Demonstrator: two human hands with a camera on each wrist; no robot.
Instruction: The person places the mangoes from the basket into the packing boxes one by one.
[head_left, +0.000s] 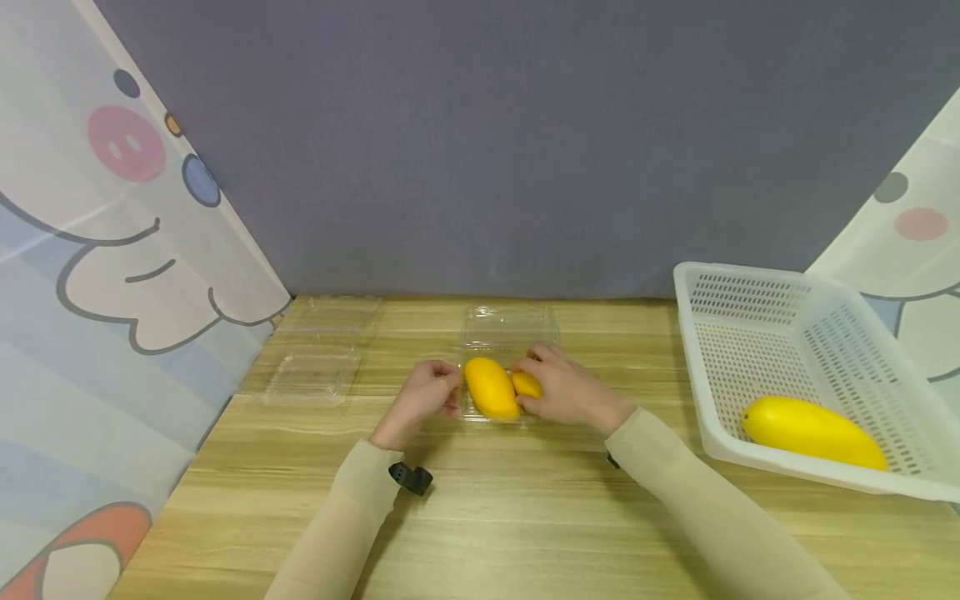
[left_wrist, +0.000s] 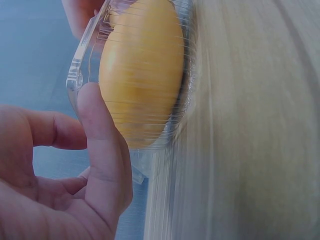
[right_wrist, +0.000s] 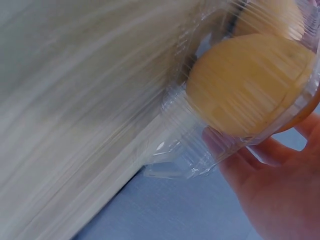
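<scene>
An opened clear plastic clamshell box (head_left: 510, 327) lies with its lid folded back toward the wall. Inside it, a yellow mango (head_left: 491, 388) sits on the left, tilted diagonally. Beside it on the right is a second mango (head_left: 527, 384), partly hidden under my right hand (head_left: 567, 388). The right fingers curl over that mango at the box's right side; the right wrist view shows it (right_wrist: 245, 82) through the ribbed plastic. My left hand (head_left: 425, 396) pinches the box's left rim, a fingertip against the clear edge in the left wrist view.
A second opened clear box (head_left: 313, 375) lies at the left back of the wooden table (head_left: 480, 508). On the right stands a white perforated basket (head_left: 693, 358) with a long yellow fruit (head_left: 813, 432) in it. A grey partition (head_left: 480, 150) rises behind the table.
</scene>
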